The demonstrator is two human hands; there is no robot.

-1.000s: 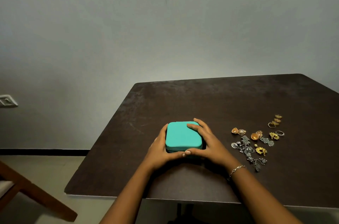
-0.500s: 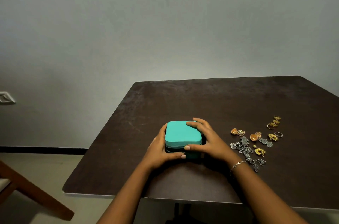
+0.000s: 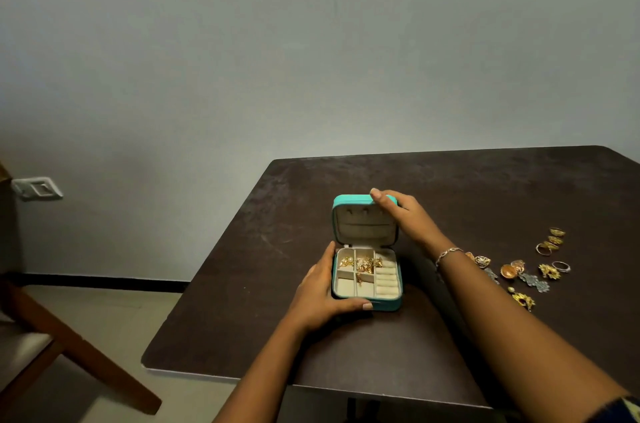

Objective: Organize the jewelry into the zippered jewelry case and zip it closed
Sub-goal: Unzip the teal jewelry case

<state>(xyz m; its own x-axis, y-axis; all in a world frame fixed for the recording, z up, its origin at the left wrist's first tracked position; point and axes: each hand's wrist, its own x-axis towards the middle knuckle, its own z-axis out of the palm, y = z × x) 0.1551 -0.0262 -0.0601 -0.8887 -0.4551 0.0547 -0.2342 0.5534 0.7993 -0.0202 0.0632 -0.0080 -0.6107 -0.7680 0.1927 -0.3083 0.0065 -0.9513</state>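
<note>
The jewelry case [image 3: 384, 305], a small square box with rounded corners and a smooth teal shell, is seen standing open near the middle of the dark, scuffed tabletop [image 3: 485, 194]. Its lid [image 3: 363, 228] is held upright, and a cream, velvety lining with a pocket is shown. The lid's top right corner is covered by the right hand [image 3: 407, 216], whose fingers [image 3: 377, 195] are curled over the upper edge. The base is clasped by the left hand [image 3: 320, 294], with the thumb laid along the front wall and the other fingers up the left side. Inside, cream compartments and a row of ring rolls [image 3: 386, 284] are seen. A tangle of gold pieces [image 3: 362, 264] lies in the far compartments, and single items cannot be told apart. Loose gold and silver jewelry [image 3: 533, 272] is scattered well to the right, partly hidden by the right forearm.
</note>
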